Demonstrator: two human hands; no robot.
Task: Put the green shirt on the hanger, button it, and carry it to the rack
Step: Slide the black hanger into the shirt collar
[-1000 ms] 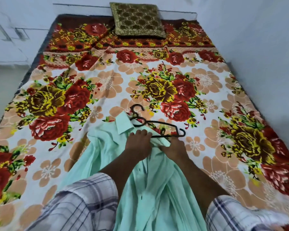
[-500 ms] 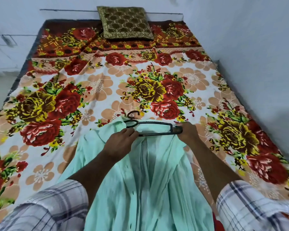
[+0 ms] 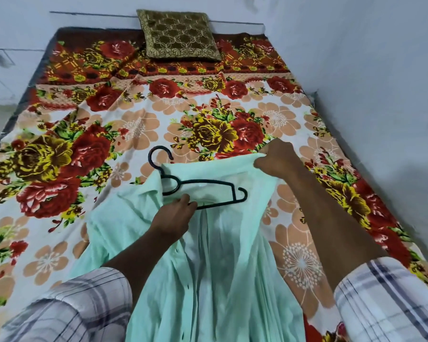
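Green shirt (image 3: 215, 267), one: pale mint, lying opened on the bed, its collar end farthest from the person and its body running back between the two forearms to the lower edge of the view; collar (image 3: 143, 191) folded over to the left of the hanger

Hanger (image 3: 208, 181), one: black, thin, lying on the shirt's inner cloth at the collar end, tilted, its hook reaching past the shirt's edge over the bedspread

Hands, two:
- Left hand (image 3: 174, 218): fingers curled, pinching the hanger's lower bar near its left end, knuckles resting on the shirt
- Right hand (image 3: 278, 160): closed in a fist round the shirt's far right edge, bunching the cloth up above the hanger's right end

Sleeves, two: plaid, white and grey, one on the left forearm (image 3: 72, 309), one on the right (image 3: 386, 299)

Bedspread (image 3: 134, 124), one: floral, red and yellow roses with peach flowers on white, covering the whole bed under the shirt

Cushion (image 3: 179, 35), one: olive and gold, at the head of the bed, well apart from the shirt

Wall (image 3: 368, 70): pale, along the bed's right side

In the way: the left forearm crosses the shirt's left front and hides part of it; the right forearm lies over the shirt's right edge and the bedspread beside it
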